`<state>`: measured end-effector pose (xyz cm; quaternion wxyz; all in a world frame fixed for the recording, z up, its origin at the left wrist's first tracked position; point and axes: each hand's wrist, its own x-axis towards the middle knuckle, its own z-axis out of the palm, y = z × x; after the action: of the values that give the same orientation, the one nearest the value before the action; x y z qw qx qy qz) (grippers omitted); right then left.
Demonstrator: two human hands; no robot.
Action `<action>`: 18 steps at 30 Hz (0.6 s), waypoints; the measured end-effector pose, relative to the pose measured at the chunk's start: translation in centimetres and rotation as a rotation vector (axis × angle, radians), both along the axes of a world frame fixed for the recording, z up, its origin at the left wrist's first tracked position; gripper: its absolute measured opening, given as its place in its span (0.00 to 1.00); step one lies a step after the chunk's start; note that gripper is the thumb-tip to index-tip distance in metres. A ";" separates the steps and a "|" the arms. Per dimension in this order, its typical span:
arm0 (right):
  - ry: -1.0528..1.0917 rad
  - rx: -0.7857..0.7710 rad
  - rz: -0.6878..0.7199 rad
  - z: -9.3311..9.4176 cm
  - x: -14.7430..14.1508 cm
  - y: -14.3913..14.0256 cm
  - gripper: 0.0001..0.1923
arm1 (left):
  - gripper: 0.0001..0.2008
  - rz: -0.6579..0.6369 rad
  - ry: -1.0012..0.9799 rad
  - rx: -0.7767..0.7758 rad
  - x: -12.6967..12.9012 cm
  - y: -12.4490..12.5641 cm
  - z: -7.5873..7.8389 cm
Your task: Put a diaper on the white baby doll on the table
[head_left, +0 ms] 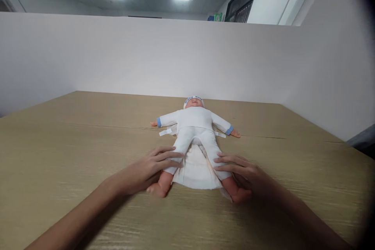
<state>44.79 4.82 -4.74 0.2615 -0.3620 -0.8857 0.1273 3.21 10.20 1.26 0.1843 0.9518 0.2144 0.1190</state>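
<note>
A baby doll point(195, 119) in a white suit with blue cuffs and a white headband lies on its back, arms spread, feet towards me. Beneath its hips an unfolded white diaper point(197, 172) spreads out between the legs, and its side tabs stick out at both sides of the waist. My left hand point(154, 166) rests with fingers stretched over the doll's leg on the left. Across the leg on the right lie the extended fingers of my right hand point(240, 170). Both thumbs are largely hidden.
The doll lies on a wood-grain table point(102, 140) with thin seams across its top. A white partition point(131, 54) rises behind the table and continues along the right side. A dark object point(365, 140) shows at the right edge.
</note>
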 end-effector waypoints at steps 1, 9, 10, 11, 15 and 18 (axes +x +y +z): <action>0.033 -0.029 0.014 0.1 0.1 0.1 0.23 | 0.32 0.022 -0.016 -0.025 0.2 -0.2 0.3; 0.058 -0.147 -0.164 2.4 -2.5 -2.1 0.23 | 0.37 0.268 -0.066 0.031 3.5 -2.8 -0.2; 0.023 -0.106 -0.192 2.4 -3.3 -2.5 0.27 | 0.37 0.298 -0.061 0.073 4.1 -3.1 -0.6; -0.017 -0.055 -0.209 2.2 -4.1 -2.8 0.31 | 0.34 0.327 -0.048 0.114 4.6 -3.3 -1.0; -0.124 0.126 -0.296 0.8 -7.1 -3.3 0.35 | 0.18 0.410 0.037 0.221 5.8 -3.5 -2.0; -0.149 0.130 -0.380 0.7 -8.1 -3.0 0.25 | 0.10 0.427 0.049 0.223 5.8 -3.0 -1.6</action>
<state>36.68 1.86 -4.02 0.2374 -0.5131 -0.8248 -0.0089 9.05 7.16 -0.35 0.0432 0.9019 0.4008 0.1551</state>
